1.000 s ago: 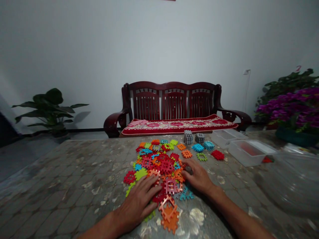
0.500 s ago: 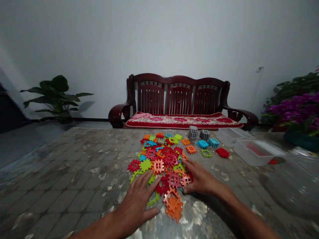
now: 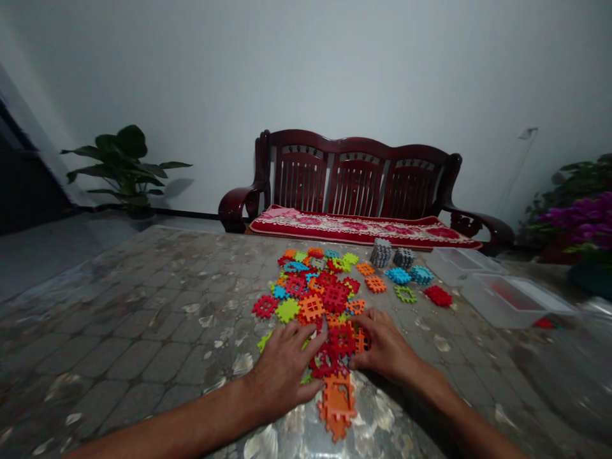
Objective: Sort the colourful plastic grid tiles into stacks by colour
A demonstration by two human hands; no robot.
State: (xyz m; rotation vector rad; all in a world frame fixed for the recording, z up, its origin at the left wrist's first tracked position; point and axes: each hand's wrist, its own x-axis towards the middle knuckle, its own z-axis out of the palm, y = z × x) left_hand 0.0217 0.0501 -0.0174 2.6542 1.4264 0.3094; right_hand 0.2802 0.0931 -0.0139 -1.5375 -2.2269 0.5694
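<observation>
Tile pile (image 3: 321, 299): loose heap of coloured toothed plastic squares, mid worktop (image 3: 143, 331), just in front of both hands.
Left hand (image 3: 282, 370): palm down, fingers spread flat on near edge of pile, forearm coming in from lower left; grips nothing.
Right hand (image 3: 385, 347): palm down, fingers loosely splayed over red tiles; thumb side tucked, cannot tell if pinching one.
Orange tiles (image 3: 337, 401): between the wrists, nearest the camera.
Sorted stacks (image 3: 392, 255): grey and blue, far right of pile.
Clear boxes (image 3: 511, 299): right, blurred; contents unclear.
Hidden: tiles under palms.
</observation>
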